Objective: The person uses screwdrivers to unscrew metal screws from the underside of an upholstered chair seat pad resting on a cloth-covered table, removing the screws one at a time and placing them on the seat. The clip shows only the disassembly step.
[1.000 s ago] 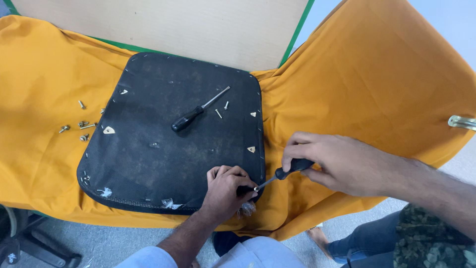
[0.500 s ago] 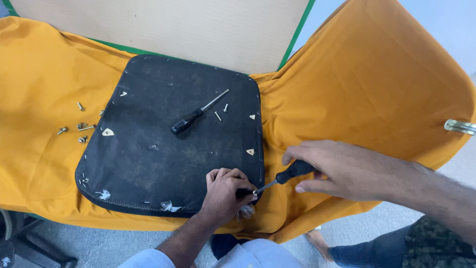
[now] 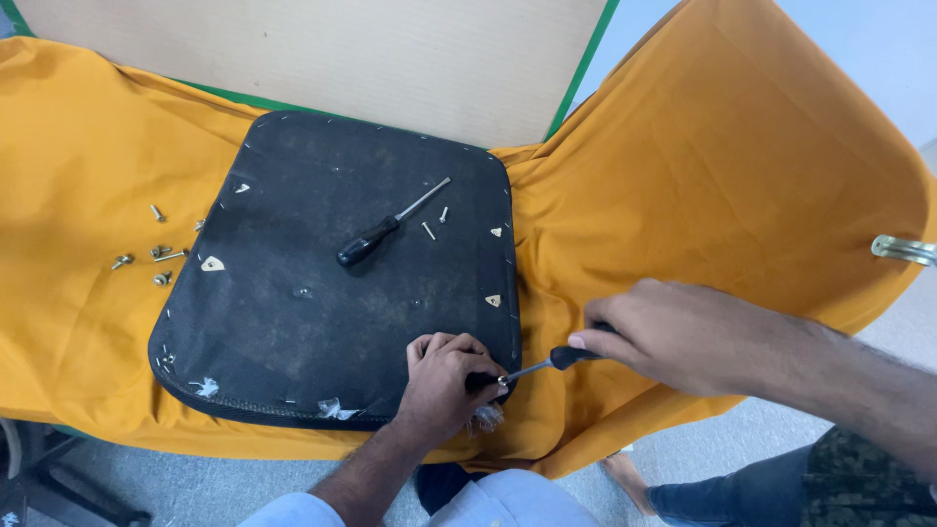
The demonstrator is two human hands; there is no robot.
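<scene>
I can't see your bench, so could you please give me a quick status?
Left hand pinches black seat pad edge. Right hand grips black-handled screwdriver, tip at that edge. Spare screwdriver lies on pad.

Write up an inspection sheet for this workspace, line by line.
Surface: table draped in orange cloth.
Job's things: black seat pad lying flat on the cloth; screwdriver with its tip at the pad's near right corner.
Clutter: spare screwdriver and two screws on the pad; loose screws on the cloth to its left.
Hands: left hand pressed on the pad's corner; right hand gripping the screwdriver handle.
Cables: nothing seen.
Surroundings: grey floor; metal bracket at right edge.
</scene>
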